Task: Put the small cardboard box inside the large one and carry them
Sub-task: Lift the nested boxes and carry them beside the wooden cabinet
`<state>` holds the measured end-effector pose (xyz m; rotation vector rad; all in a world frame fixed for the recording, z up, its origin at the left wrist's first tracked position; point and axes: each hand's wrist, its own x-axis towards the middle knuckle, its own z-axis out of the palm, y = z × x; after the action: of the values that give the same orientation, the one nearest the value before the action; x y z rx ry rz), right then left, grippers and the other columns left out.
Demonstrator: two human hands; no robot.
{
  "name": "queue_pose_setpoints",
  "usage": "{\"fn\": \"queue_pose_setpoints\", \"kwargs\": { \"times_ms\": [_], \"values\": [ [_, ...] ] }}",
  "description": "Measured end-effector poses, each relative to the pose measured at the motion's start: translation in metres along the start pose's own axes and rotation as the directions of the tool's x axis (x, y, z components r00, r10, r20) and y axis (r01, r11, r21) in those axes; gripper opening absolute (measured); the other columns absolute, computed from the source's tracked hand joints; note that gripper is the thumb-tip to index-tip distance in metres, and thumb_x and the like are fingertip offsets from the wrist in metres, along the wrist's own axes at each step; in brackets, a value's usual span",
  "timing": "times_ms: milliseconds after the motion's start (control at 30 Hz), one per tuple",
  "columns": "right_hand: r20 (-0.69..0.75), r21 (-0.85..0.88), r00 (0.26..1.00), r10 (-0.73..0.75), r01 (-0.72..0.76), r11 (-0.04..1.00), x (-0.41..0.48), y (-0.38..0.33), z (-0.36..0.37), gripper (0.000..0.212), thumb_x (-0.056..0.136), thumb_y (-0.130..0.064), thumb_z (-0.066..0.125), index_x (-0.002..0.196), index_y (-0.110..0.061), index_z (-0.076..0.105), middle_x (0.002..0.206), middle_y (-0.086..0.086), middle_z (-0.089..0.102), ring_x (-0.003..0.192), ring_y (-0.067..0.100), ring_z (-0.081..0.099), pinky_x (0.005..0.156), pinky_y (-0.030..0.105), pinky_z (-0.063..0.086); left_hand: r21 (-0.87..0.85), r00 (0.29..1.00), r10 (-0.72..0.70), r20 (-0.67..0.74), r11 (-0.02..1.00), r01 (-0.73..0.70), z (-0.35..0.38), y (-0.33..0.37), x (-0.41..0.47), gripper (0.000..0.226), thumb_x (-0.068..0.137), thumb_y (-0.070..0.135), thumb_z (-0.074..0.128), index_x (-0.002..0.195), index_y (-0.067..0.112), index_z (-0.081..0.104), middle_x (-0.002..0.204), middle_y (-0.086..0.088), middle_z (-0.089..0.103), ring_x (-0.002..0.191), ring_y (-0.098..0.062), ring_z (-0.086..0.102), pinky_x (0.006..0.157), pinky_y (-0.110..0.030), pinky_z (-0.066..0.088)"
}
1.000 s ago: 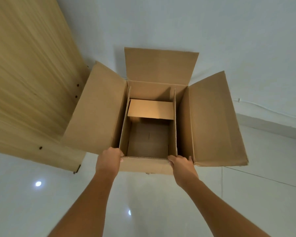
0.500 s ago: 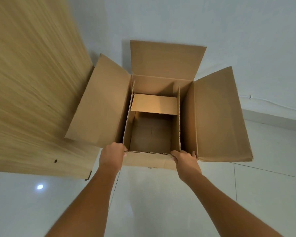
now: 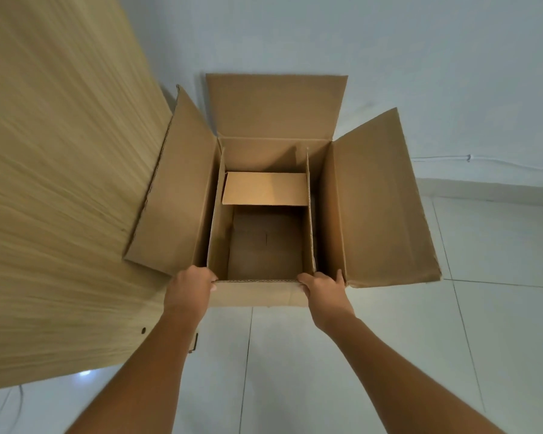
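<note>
My left hand is curled over the near left corner of the large cardboard box, fingers wrapped on the near wall's top edge. My right hand grips the near right corner the same way, thumb on the inside, fingers over the rim. Both arms are stretched forward. The small cardboard box sits inside the large one, pushed against its left wall, open on top, with one short flap folded inward across its far end. A narrow gap shows between its right wall and the large box's right wall. The large box's flaps stand spread open. A wood-grain panel stands at left, white floor tiles below, a white wall beyond.
</note>
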<state>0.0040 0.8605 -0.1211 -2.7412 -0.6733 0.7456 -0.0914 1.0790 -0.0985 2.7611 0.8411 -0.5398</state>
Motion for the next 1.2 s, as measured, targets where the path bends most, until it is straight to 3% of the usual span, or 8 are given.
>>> {"fn": "queue_pose_setpoints", "kwargs": {
  "times_ms": [100, 200, 600, 767, 900, 1000, 1200],
  "values": [
    [0.004, 0.003, 1.000, 0.000, 0.000, 1.000, 0.007, -0.010, 0.001, 0.037, 0.090, 0.003, 0.053, 0.119, -0.020, 0.055, 0.104, 0.009, 0.063, 0.103, 0.027, 0.057, 0.119, 0.050, 0.003, 0.030, 1.000, 0.008, -0.008, 1.000, -0.007, -0.005, -0.009, 0.008, 0.022, 0.092, 0.016, 0.056, 0.109, 0.016, 0.070, 0.092, -0.008, 0.071, 0.092, -0.027, 0.067, 0.067, -0.028, 0.044],
    [0.000, 0.009, 1.000, 0.001, -0.001, 1.000, 0.012, -0.016, 0.001, 0.036, 0.090, 0.002, 0.052, 0.119, -0.019, 0.055, 0.103, 0.009, 0.063, 0.102, 0.028, 0.058, 0.119, 0.050, 0.003, 0.051, 1.000, 0.016, -0.018, 0.999, -0.015, -0.009, -0.013, 0.018, 0.027, 0.092, 0.014, 0.056, 0.116, 0.018, 0.068, 0.104, -0.010, 0.073, 0.098, -0.029, 0.066, 0.075, -0.031, 0.050],
    [-0.009, 0.047, 0.999, 0.034, -0.034, 0.998, 0.043, -0.039, -0.005, 0.039, 0.087, 0.006, 0.053, 0.118, -0.018, 0.056, 0.099, 0.010, 0.062, 0.100, 0.027, 0.058, 0.119, 0.051, 0.003, 0.080, 0.999, 0.001, -0.032, 0.997, 0.002, -0.028, -0.023, 0.052, 0.018, 0.089, 0.012, 0.061, 0.100, 0.014, 0.074, 0.100, -0.015, 0.073, 0.096, -0.034, 0.067, 0.070, -0.030, 0.048],
    [0.015, 0.034, 0.999, 0.043, -0.043, 0.998, 0.044, -0.041, -0.008, 0.037, 0.089, 0.005, 0.052, 0.118, -0.017, 0.055, 0.098, 0.010, 0.061, 0.102, 0.029, 0.057, 0.120, 0.051, 0.004, 0.103, 1.000, 0.009, -0.010, 0.995, -0.008, -0.029, -0.023, 0.052, 0.013, 0.088, 0.010, 0.060, 0.085, 0.010, 0.072, 0.092, -0.013, 0.074, 0.090, -0.034, 0.068, 0.063, -0.028, 0.042],
    [-0.009, 0.027, 0.998, 0.066, -0.066, 0.997, 0.041, -0.045, -0.007, 0.038, 0.087, 0.006, 0.054, 0.117, -0.017, 0.055, 0.090, 0.006, 0.056, 0.100, 0.027, 0.058, 0.120, 0.051, 0.001, 0.080, 1.000, 0.007, -0.020, 0.997, -0.006, -0.031, -0.022, 0.054, 0.015, 0.087, 0.007, 0.060, 0.073, 0.009, 0.066, 0.092, -0.013, 0.075, 0.090, -0.034, 0.068, 0.065, -0.030, 0.047],
    [-0.034, 0.016, 0.996, 0.077, -0.077, 0.997, 0.039, -0.047, -0.003, 0.040, 0.086, 0.006, 0.055, 0.118, -0.018, 0.055, 0.099, 0.009, 0.062, 0.101, 0.027, 0.058, 0.119, 0.050, 0.000, 0.073, 1.000, 0.010, -0.026, 0.997, -0.008, -0.031, -0.022, 0.055, 0.009, 0.086, 0.008, 0.062, 0.087, 0.006, 0.071, 0.095, -0.016, 0.074, 0.093, -0.035, 0.068, 0.071, -0.034, 0.051],
    [-0.017, -0.017, 0.998, 0.059, -0.059, 0.998, 0.033, -0.046, -0.003, 0.042, 0.089, -0.001, 0.055, 0.126, -0.020, 0.050, 0.113, 0.011, 0.058, 0.110, 0.029, 0.054, 0.119, 0.051, 0.003, 0.143, 0.999, 0.037, 0.002, 0.989, -0.037, -0.027, -0.027, 0.052, 0.011, 0.089, 0.015, 0.061, 0.089, 0.007, 0.069, 0.094, -0.018, 0.072, 0.091, -0.035, 0.067, 0.073, -0.036, 0.052]
  ]
}}
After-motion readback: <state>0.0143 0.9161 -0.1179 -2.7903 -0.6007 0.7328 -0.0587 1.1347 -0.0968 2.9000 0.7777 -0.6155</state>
